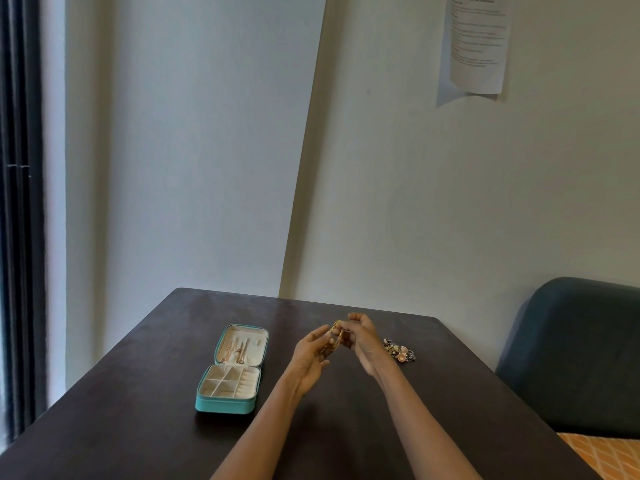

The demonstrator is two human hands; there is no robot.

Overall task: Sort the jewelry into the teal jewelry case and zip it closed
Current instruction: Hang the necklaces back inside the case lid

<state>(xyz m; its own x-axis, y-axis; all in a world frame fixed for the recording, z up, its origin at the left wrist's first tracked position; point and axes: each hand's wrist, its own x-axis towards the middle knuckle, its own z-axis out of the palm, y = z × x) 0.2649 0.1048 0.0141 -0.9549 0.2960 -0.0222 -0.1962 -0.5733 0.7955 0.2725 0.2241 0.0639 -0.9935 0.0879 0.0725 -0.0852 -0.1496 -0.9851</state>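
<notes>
jewelry sorting under way, case still unzipped

teal jewelry case (228,405) lies open on the dark table (138,393), a few gold pieces hung in its lid. my right hand (360,337) and left hand (311,355) pinch what looks like a gold chain (335,336). jewelry pile (399,350) waits unsorted.

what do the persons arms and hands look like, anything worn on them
Both forearms are bare as far as the frame shows, with no sleeves in view. The left hand and the right hand wear no gloves. No watch or wristband shows on either wrist. Whether any finger wears a ring is too small to tell.
</notes>
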